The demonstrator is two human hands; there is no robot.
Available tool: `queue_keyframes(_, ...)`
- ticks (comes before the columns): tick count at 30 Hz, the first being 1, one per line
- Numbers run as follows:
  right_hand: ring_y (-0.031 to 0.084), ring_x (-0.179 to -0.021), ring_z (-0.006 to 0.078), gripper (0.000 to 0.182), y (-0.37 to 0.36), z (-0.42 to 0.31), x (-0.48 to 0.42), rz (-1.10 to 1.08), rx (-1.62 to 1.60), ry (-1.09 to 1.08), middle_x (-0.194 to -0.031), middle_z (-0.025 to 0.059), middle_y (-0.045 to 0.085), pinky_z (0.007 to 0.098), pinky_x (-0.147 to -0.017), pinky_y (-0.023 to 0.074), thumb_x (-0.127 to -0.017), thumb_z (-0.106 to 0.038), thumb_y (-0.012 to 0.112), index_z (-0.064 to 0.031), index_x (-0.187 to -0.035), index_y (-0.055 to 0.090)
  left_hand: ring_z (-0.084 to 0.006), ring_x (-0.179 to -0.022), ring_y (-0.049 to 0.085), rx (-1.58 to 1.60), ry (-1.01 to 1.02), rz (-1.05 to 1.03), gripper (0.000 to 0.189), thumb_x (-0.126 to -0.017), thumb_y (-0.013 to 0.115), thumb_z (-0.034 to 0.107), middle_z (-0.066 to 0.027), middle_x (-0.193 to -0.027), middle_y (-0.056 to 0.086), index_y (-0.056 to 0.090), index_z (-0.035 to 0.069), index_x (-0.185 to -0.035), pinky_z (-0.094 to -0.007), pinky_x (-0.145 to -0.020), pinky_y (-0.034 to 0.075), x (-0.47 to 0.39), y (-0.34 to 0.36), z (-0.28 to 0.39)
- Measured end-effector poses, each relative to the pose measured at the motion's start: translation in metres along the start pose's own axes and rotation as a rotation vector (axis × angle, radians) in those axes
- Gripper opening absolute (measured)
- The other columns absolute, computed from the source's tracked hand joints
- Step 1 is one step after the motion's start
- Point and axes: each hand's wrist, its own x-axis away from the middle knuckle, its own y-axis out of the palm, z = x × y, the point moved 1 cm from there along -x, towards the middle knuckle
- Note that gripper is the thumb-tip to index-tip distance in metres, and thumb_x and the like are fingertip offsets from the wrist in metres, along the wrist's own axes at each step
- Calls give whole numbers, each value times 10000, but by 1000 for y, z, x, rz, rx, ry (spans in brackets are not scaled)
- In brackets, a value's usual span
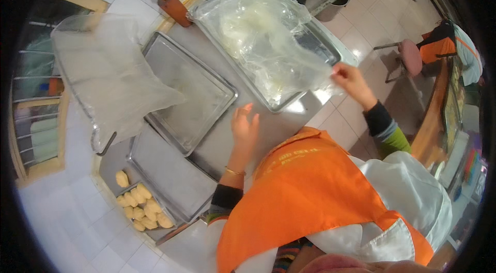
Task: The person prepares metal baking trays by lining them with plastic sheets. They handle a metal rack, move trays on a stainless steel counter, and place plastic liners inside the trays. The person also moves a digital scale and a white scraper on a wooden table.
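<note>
A clear plastic sheet point(267, 40) lies crumpled over a large metal tray point(273, 106), with pale stuff showing dimly beneath it. My right hand point(348, 79) pinches the sheet's near right corner and holds it out past the tray's rim. My left hand point(245, 124) is raised over the steel worktop near that tray, its fingers apart and holding nothing. Left of it lies an empty-looking, dusty metal tray point(193, 106). Another plastic sheet point(108, 75) is draped at the left and partly covers that tray.
Another metal tray point(174, 172) lies nearer on the left, beside a small tray of yellowish dough pieces point(141, 207). One more piece point(122, 179) sits apart. A wooden roller with a handle point(174, 7) stands against the wall. A pink stool point(409, 58) stands on the floor.
</note>
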Motion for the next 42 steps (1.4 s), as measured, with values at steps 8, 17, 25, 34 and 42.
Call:
queue_keyframes(8, 487, -625, 86, 103, -65, 8, 0, 309, 324, -230, -690, 57, 530, 253, -576, 414, -805, -81, 587, 12, -816, 544, -212, -849, 583, 257, -286, 14, 482, -792, 664, 160, -175, -1082, 573, 472, -42, -1185, -320, -758, 471, -90, 45, -61)
queue_keyframes(17, 588, -789, 238, 108, -103, 63, -30, 504, 1088, -158, -783, 62, 581, 359, -686, 440, -737, -78, 620, -95, -841, 592, -331, -957, 574, -136, -184, -2, 604, -801, 600, 318, -229, -1081, 564, 440, -94, -1213, -380, -843, 448, -236, 50, -66)
queue_keyframes(25, 540, -922, 248, 307, -19, 63, -44, 388, 957, -106, -921, 58, 558, 380, -818, 394, -690, -104, 672, -116, -985, 588, -344, -989, 572, -127, -350, 65, 623, -808, 585, 388, -254, -1070, 574, 474, -101, -1177, -393, -851, 447, -282, 38, -56)
queue_keyframes(34, 483, -974, 250, 416, 119, 57, -53, 43, 735, -230, -987, 91, 519, 375, -880, 347, -662, -229, 699, -92, -1034, 570, -365, -1022, 570, -209, -360, 7, 520, -852, 547, 343, -256, -1073, 594, 520, -100, -1124, -405, -876, 441, -327, 43, -102)
queue_keyframes(42, 481, -915, 223, 88, 121, 57, -79, 156, 901, -249, -834, 54, 517, 333, -834, 351, -690, -85, 562, -104, -749, 624, -379, -956, 597, -487, -315, 32, 588, -836, 534, 476, -256, -1011, 617, 609, -85, -993, -436, -832, 464, -360, 55, -105)
